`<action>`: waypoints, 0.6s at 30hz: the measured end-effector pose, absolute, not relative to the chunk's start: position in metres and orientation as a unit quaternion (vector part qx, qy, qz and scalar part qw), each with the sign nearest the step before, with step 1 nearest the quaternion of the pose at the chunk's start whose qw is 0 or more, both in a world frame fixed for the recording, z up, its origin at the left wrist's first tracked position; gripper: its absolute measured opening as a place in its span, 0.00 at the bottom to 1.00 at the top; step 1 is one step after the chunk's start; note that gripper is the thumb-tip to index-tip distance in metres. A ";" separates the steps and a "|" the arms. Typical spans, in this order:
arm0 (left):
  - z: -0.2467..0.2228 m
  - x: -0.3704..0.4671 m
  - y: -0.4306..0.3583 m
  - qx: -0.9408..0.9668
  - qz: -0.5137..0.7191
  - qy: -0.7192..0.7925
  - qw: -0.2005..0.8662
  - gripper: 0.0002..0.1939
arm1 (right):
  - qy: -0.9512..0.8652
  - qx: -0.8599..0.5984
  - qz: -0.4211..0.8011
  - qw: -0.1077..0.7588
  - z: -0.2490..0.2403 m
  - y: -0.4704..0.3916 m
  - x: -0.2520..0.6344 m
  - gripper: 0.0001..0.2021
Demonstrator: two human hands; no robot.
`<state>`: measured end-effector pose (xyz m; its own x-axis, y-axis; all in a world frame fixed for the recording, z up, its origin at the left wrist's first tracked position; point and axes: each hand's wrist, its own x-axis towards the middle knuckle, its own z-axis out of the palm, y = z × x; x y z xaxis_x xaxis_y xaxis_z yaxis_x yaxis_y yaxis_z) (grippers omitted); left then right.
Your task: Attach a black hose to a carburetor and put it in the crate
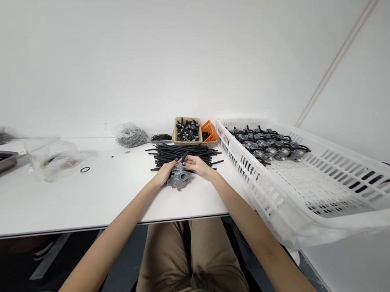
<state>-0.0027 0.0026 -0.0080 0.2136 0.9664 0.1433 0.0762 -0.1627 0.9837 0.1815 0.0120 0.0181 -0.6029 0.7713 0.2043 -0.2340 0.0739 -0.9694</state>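
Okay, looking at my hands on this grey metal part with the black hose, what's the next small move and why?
Probably push the black hose further onto the grey metal part. Your right hand pinches the hose at the part's top, and your left hand steadies the body; whether it's fully seated can't be told.

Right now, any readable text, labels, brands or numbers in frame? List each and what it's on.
None readable.
Grey metal part held by the left hand and right hand: any markings are too small to read.
Tan bin, orange bin, white crate: no labels visible.
Plastic bags: no print visible.
White table and wall: no signs.
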 end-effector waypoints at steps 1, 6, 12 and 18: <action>-0.008 -0.003 0.003 0.607 0.463 0.428 0.484 0.27 | -0.620 -0.225 0.637 0.400 0.018 0.012 0.181 0.21; -0.006 -0.002 0.002 0.606 0.455 0.434 0.488 0.28 | -0.616 -0.201 0.663 0.374 0.018 0.012 0.182 0.21; -0.005 -0.001 0.000 0.605 0.466 0.429 0.482 0.27 | -0.640 -0.213 0.624 0.394 0.020 0.010 0.181 0.19; -0.004 -0.001 -0.001 0.599 0.462 0.425 0.496 0.25 | -0.630 -0.200 0.651 0.373 0.021 0.010 0.183 0.18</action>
<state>-0.0007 -0.0006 -0.0042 0.2106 0.9687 0.1317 0.0506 -0.1453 0.9881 0.1826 0.0101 0.0206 -0.6417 0.7380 0.2086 -0.2335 0.0711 -0.9698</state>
